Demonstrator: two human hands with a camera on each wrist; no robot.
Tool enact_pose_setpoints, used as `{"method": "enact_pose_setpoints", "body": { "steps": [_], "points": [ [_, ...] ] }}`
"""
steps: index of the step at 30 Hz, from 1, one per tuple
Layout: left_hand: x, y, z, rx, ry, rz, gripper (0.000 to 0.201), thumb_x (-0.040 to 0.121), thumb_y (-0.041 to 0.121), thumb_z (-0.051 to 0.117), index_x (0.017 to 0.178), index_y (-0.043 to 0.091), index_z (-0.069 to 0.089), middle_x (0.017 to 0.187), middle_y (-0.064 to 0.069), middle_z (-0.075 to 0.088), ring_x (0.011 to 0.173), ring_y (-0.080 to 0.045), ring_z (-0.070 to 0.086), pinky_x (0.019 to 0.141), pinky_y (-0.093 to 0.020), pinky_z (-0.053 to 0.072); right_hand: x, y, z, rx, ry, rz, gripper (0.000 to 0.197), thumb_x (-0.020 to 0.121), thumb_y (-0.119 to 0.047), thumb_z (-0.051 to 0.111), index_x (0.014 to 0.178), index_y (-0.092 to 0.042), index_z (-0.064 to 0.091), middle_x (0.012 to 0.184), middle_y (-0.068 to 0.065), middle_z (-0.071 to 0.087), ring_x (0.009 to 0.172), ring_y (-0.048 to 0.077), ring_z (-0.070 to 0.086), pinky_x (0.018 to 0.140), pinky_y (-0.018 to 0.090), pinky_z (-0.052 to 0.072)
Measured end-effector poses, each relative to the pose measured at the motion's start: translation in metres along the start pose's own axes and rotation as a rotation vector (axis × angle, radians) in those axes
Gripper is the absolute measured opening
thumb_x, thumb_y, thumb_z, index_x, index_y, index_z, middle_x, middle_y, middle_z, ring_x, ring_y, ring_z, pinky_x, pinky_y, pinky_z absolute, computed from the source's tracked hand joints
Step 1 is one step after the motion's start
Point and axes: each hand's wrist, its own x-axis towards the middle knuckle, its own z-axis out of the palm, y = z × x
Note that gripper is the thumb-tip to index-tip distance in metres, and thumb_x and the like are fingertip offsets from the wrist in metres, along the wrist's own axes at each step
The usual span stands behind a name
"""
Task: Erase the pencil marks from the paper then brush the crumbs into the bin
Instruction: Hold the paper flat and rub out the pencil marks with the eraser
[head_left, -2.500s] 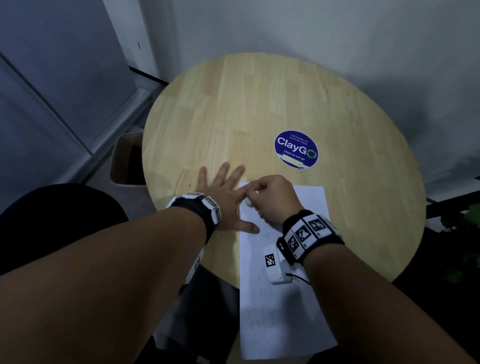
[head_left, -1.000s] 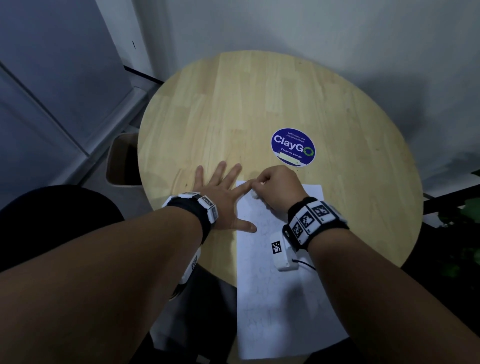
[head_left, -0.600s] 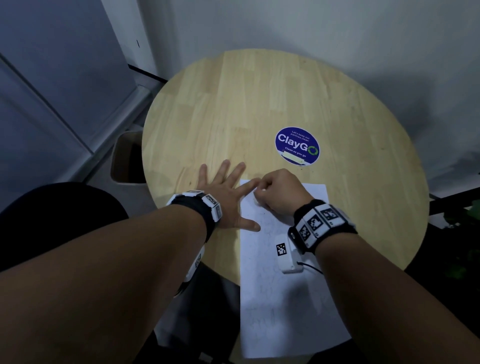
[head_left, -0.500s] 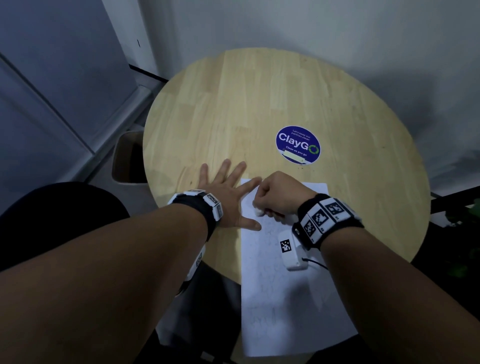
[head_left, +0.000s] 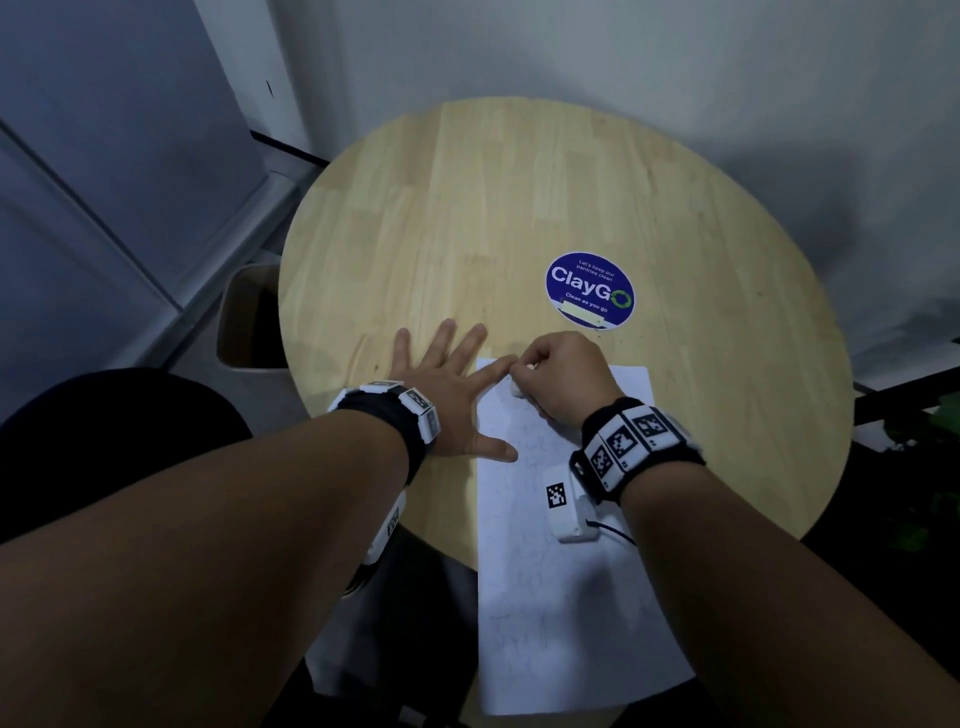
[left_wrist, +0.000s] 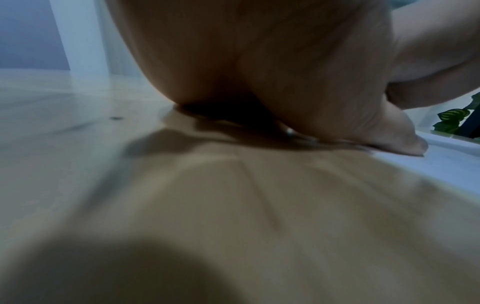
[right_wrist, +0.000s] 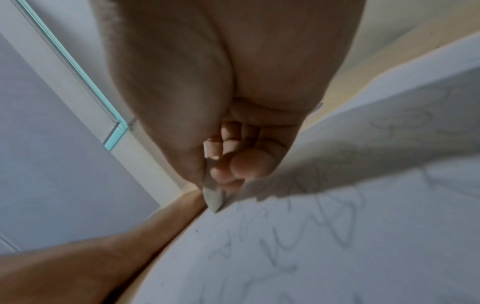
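The task is in its first part, I judge; the right hand (head_left: 558, 376) pinches a white eraser (head_left: 514, 387) between thumb and curled fingers and presses its tip on the paper (head_left: 571, 597) near the far left corner; the left hand (head_left: 447, 395) lies flat with spread, straight fingers, mostly on the table (head_left: 519, 208), with the forefinger and thumb on the left edge of the sheet, so it holds nothing and only pins the sheet. Many faint pencil marks (right_wrist: 324, 236) remain on the paper, so most of the erasing seems still to do; the brushing of crumbs is not begun, and I see no clear crumbs. The bin (head_left: 244, 317) stands on the floor just beside the left edge of the table, partly under it.

The head view alone shows the whole layout: the bin, the round blue sticker (head_left: 589, 291) beyond the paper, and the near part of the sheet that hangs over the table edge. The right wrist view shows what the head view cannot: the eraser (right_wrist: 213, 197) tip on the paper and the marks as loose scribbles. The left wrist view is blurred; it shows only the palm pressed on the wood and the thumb (left_wrist: 405, 142) on the white edge, with some green leaves (left_wrist: 451, 119) far behind.
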Motion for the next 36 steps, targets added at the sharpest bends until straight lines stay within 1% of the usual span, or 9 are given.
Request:
{"method": "enact_pose_setpoints", "body": {
  "steps": [4,6,10,14,19,23,28,33,36],
  "points": [
    [-0.001,0.000,0.000,-0.010,-0.003,0.006,0.123,0.058,0.112,0.035,0.153,0.061,-0.024,0.167,0.009,-0.039,0.153,-0.030,-0.038,0.113,-0.077,-0.020,-0.007,-0.003,-0.012,-0.084,-0.337,0.108,0.008,0.083,-0.002,0.072,0.075,-0.003,0.075,0.063,0.016,0.067,0.052,0.025,0.053,0.054,0.036,0.046],
    [-0.001,0.000,-0.001,0.001,-0.007,0.004,0.124,0.058,0.112,0.034,0.153,0.060,-0.025,0.167,0.009,-0.040,0.153,-0.031,-0.039,0.113,-0.077,-0.019,-0.005,-0.005,-0.014,-0.063,-0.304,0.088,0.009,0.085,-0.003,0.072,0.077,-0.004,0.076,0.068,0.021,0.072,0.053,0.026,0.055,0.055,0.036,0.047],
    [0.000,0.000,-0.001,0.004,-0.007,0.000,0.124,0.058,0.112,0.034,0.153,0.059,-0.025,0.167,0.009,-0.040,0.153,-0.030,-0.039,0.113,-0.077,-0.019,-0.001,0.000,-0.003,0.049,-0.045,0.041,0.013,0.091,-0.009,0.070,0.078,-0.010,0.074,0.060,0.008,0.071,0.052,0.027,0.060,0.051,0.034,0.050],
    [-0.002,-0.001,-0.001,0.002,-0.012,0.001,0.123,0.058,0.112,0.035,0.153,0.061,-0.024,0.166,0.009,-0.040,0.153,-0.030,-0.039,0.113,-0.077,-0.019,-0.009,-0.003,-0.013,-0.065,-0.368,0.124,0.008,0.083,-0.001,0.072,0.075,-0.003,0.075,0.063,0.015,0.065,0.053,0.025,0.051,0.051,0.033,0.043],
    [-0.001,0.000,-0.002,0.007,-0.014,-0.001,0.123,0.058,0.111,0.035,0.153,0.060,-0.026,0.166,0.009,-0.041,0.153,-0.031,-0.039,0.113,-0.077,-0.019,-0.001,0.000,-0.006,0.047,-0.040,0.039,0.012,0.092,-0.011,0.070,0.080,-0.010,0.074,0.064,0.011,0.073,0.050,0.025,0.059,0.052,0.034,0.049],
    [-0.002,0.000,-0.001,-0.005,-0.015,0.002,0.123,0.058,0.111,0.036,0.153,0.061,-0.023,0.166,0.009,-0.040,0.153,-0.030,-0.039,0.113,-0.077,-0.019,-0.008,-0.003,-0.015,-0.078,-0.336,0.114,0.009,0.086,-0.003,0.073,0.077,-0.004,0.076,0.066,0.016,0.070,0.053,0.024,0.054,0.054,0.034,0.046],
    [0.000,0.000,-0.002,-0.001,-0.017,-0.002,0.123,0.058,0.111,0.036,0.152,0.061,-0.025,0.166,0.010,-0.041,0.152,-0.030,-0.040,0.113,-0.077,-0.019,-0.003,-0.002,-0.008,0.003,-0.064,0.023,0.012,0.089,-0.009,0.070,0.078,-0.009,0.075,0.065,0.010,0.074,0.054,0.028,0.064,0.054,0.042,0.055],
    [-0.002,0.000,-0.001,-0.014,-0.010,0.002,0.123,0.058,0.111,0.037,0.153,0.061,-0.023,0.167,0.009,-0.039,0.153,-0.030,-0.039,0.113,-0.077,-0.019,-0.007,-0.005,-0.016,-0.124,-0.320,0.074,0.011,0.086,-0.003,0.073,0.076,-0.005,0.076,0.064,0.012,0.072,0.051,0.025,0.056,0.051,0.032,0.047],
    [-0.001,0.000,-0.002,-0.007,-0.015,0.000,0.123,0.059,0.111,0.037,0.153,0.061,-0.024,0.166,0.009,-0.040,0.152,-0.030,-0.040,0.114,-0.077,-0.018,-0.001,-0.003,-0.014,-0.140,-0.050,-0.038,0.012,0.090,-0.012,0.072,0.079,-0.012,0.075,0.065,0.000,0.074,0.057,0.017,0.067,0.058,0.032,0.055]
  ]
}}
